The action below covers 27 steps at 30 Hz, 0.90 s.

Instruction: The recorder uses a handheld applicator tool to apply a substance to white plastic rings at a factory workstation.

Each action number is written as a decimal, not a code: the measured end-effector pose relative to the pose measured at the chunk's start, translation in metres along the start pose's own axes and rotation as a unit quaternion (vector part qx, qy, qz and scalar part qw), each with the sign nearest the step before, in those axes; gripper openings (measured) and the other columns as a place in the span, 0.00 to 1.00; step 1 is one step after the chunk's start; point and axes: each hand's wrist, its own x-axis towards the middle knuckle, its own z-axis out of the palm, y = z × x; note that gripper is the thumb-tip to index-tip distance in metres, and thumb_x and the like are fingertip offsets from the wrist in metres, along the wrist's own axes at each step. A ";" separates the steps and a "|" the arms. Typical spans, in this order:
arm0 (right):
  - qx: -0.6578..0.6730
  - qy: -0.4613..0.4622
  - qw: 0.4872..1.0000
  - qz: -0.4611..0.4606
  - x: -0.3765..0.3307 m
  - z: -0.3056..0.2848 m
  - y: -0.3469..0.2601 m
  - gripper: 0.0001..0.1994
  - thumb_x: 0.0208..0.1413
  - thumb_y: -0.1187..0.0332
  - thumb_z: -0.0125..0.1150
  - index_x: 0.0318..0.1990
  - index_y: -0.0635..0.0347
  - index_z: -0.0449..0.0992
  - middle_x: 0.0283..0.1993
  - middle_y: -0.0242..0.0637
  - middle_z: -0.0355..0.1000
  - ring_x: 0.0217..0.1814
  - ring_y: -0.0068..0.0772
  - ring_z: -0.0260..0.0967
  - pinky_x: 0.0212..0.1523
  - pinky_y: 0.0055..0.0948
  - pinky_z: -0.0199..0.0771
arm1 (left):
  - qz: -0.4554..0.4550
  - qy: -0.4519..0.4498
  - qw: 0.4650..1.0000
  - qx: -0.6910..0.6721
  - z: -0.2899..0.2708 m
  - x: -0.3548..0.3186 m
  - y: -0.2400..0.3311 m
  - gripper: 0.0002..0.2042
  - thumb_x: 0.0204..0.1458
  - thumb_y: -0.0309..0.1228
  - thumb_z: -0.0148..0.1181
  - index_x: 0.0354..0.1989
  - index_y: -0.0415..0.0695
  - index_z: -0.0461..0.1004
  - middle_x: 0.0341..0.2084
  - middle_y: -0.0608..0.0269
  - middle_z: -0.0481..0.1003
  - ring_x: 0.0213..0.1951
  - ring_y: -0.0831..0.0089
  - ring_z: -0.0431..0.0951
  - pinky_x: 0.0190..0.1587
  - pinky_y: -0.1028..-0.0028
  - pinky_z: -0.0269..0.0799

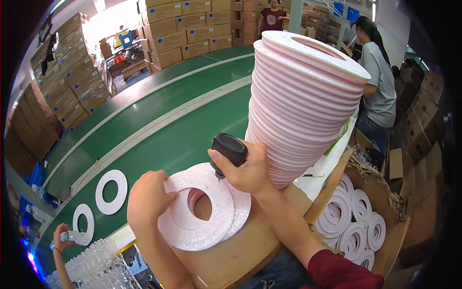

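Observation:
A sparkly white flat ring (192, 236) lies in front of me, overlapping another white ring (240, 212) beneath it. My left hand (150, 197) grips the upper ring's left edge, thumb on top. My right hand (250, 168) is wrapped round a black, thick-handled tool (230, 148), held over the rings' upper right edge. The tool's working end is mostly hidden, so I cannot tell its exact kind. Just behind my right hand rises a tall, leaning stack of white-pink rings (301, 111). Brown cardboard (240, 255) lies under the work.
A green conveyor belt (159, 144) runs behind, carrying two separate rings (111, 192). At right, an open carton (397, 236) holds several rings. Another person's hand (60, 236) holds a clear plastic piece at lower left, near many clear pieces (94, 265). A person (380, 72) stands beyond the stack.

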 end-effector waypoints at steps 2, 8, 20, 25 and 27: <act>-0.006 0.009 1.000 -0.014 0.001 0.002 0.003 0.07 0.56 0.73 0.71 0.32 0.69 0.81 0.21 0.32 0.75 0.22 0.17 0.69 0.24 0.23 0.69 | -0.001 -0.003 1.000 0.000 0.000 0.001 0.000 0.22 0.39 0.32 0.76 0.46 0.41 0.82 0.42 0.51 0.81 0.46 0.55 0.82 0.51 0.62 0.77; 0.003 0.003 1.000 0.018 -0.001 0.001 0.002 0.07 0.55 0.73 0.71 0.34 0.69 0.81 0.25 0.34 0.78 0.26 0.17 0.73 0.29 0.22 0.74 | -0.006 -0.005 1.000 -0.008 0.000 0.000 0.000 0.22 0.39 0.33 0.76 0.46 0.41 0.82 0.42 0.51 0.81 0.46 0.54 0.81 0.51 0.61 0.77; 0.106 -0.028 0.990 0.088 -0.006 0.004 0.014 0.10 0.57 0.75 0.70 0.42 0.75 0.79 0.35 0.44 0.83 0.38 0.26 0.81 0.39 0.26 0.82 | 0.020 -0.016 1.000 -0.002 -0.001 0.001 0.005 0.23 0.41 0.34 0.75 0.47 0.41 0.81 0.40 0.49 0.81 0.47 0.52 0.80 0.52 0.60 0.76; 0.130 -0.037 0.987 0.092 -0.007 0.008 0.013 0.10 0.58 0.75 0.69 0.42 0.76 0.79 0.36 0.44 0.82 0.39 0.28 0.82 0.40 0.27 0.83 | 0.018 -0.020 1.000 -0.005 -0.002 0.001 0.007 0.22 0.42 0.35 0.74 0.47 0.41 0.81 0.41 0.50 0.81 0.48 0.52 0.80 0.52 0.60 0.76; 0.117 -0.047 0.988 0.086 -0.006 0.009 0.014 0.10 0.58 0.75 0.69 0.42 0.76 0.79 0.36 0.44 0.82 0.40 0.29 0.82 0.40 0.28 0.83 | 0.011 -0.021 1.000 -0.013 -0.002 0.002 0.009 0.22 0.42 0.37 0.74 0.47 0.41 0.81 0.42 0.49 0.81 0.49 0.52 0.80 0.53 0.60 0.76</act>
